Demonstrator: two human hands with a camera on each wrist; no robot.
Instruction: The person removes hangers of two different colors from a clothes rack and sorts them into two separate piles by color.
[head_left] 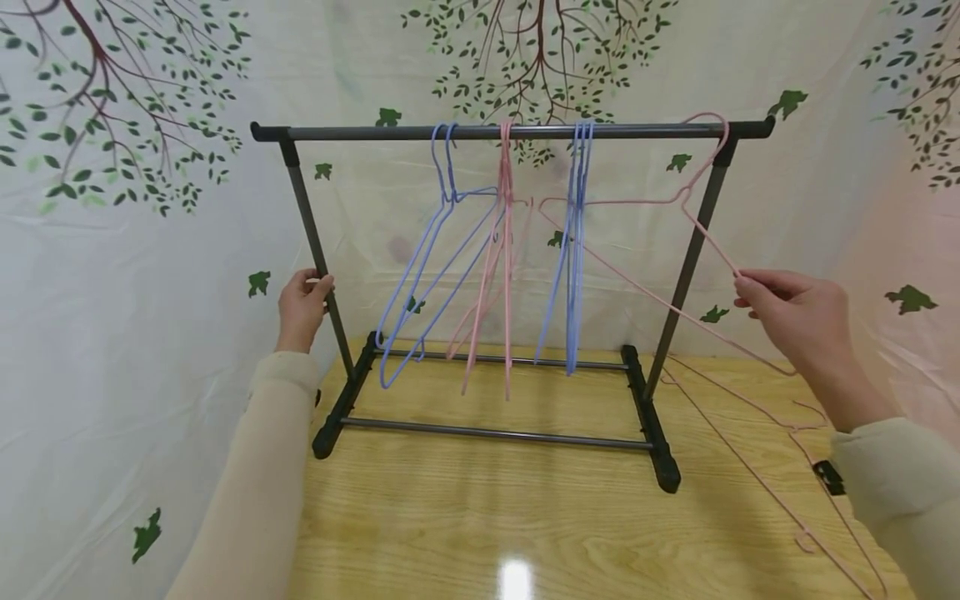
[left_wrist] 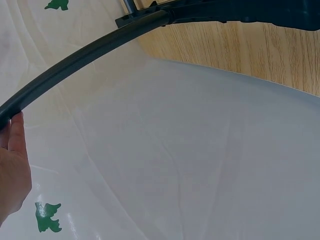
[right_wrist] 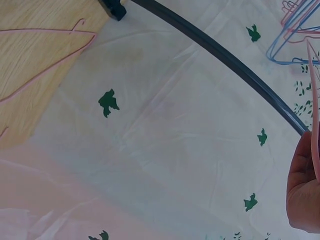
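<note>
A dark metal clothes rack [head_left: 360, 133] stands on the wood-grain surface. My left hand [head_left: 302, 304] holds its left post [head_left: 309, 204] between thumb and fingers, partway up. In the left wrist view, the fingers [left_wrist: 17, 137] meet the same post. At the right, my right hand [head_left: 806, 321] pinches a pink hanger [head_left: 637, 202] by one shoulder. The hook of that hanger loops over the rail near its right end, and its body slants left past the right post. The right wrist view shows the pink wire crossing my right hand [right_wrist: 302, 190].
Two blue hangers [head_left: 450, 179], a bunch of pink hangers [head_left: 506, 167] and a bunch of blue hangers [head_left: 577, 175] hang along the rail. Loose pink hangers [head_left: 750, 471] lie to the right of the rack's foot [head_left: 660, 454]. A leaf-printed white sheet [head_left: 180, 333] surrounds the back and sides.
</note>
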